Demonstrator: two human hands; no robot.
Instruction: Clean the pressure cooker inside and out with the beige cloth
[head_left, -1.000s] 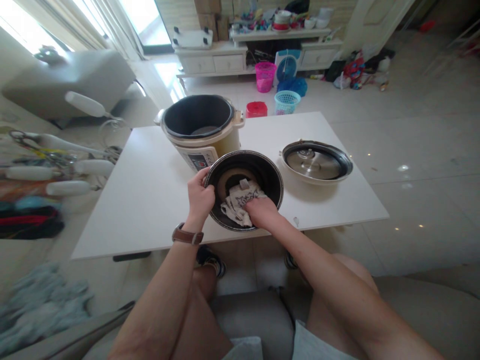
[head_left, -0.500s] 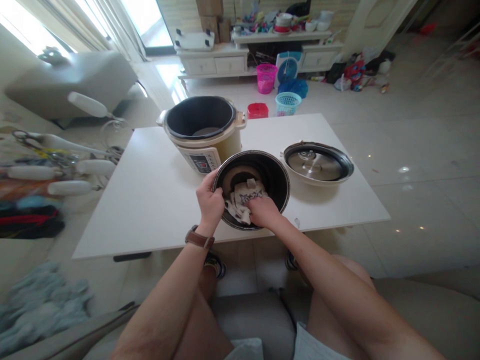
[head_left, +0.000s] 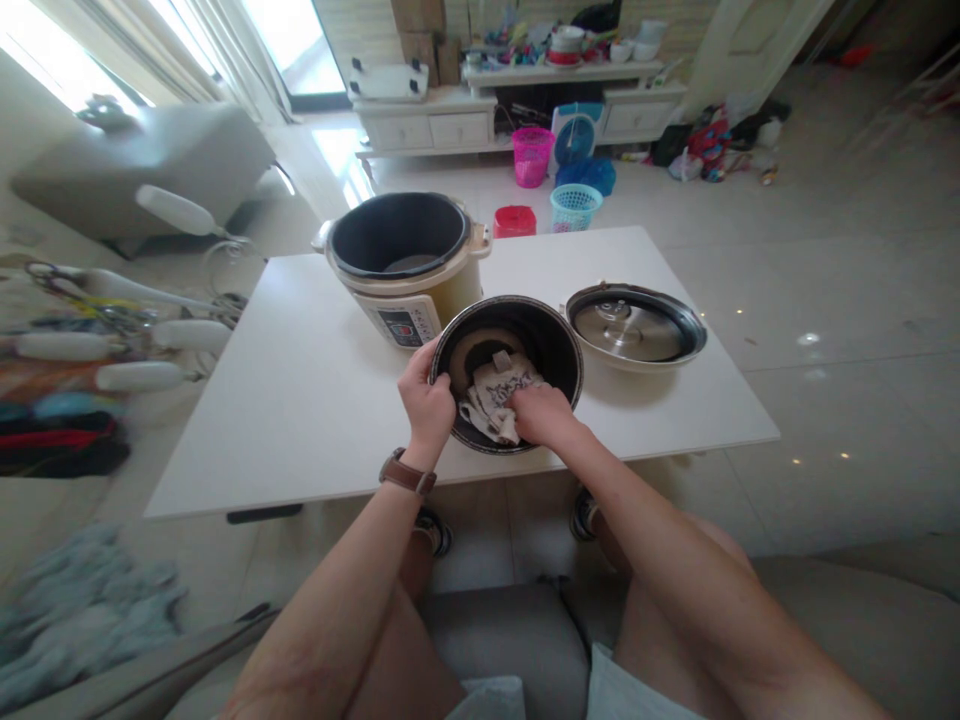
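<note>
Cloth [head_left: 499, 392] lies clutched in right hand [head_left: 546, 416] fingers inside pot [head_left: 561, 345]; left hand [head_left: 429, 402] fingers clamp its rim.

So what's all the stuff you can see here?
table: one, white, in front of the person
cooker: one, cream, open, far side of the table
pot: one, black, table's near edge
cloth: one, pale with dark print, inside the pot
lid: one, silver, on the table right of the pot
pink basket: one, pink, floor beyond the table
blue basket: one, light blue, near the pink basket
red tub: one, red, floor behind the table
cabinet: one, white, far wall
watch: one, brown strap, left wrist
left hand: one, gripping the pot's rim
right hand: one, clutching the cloth
</note>
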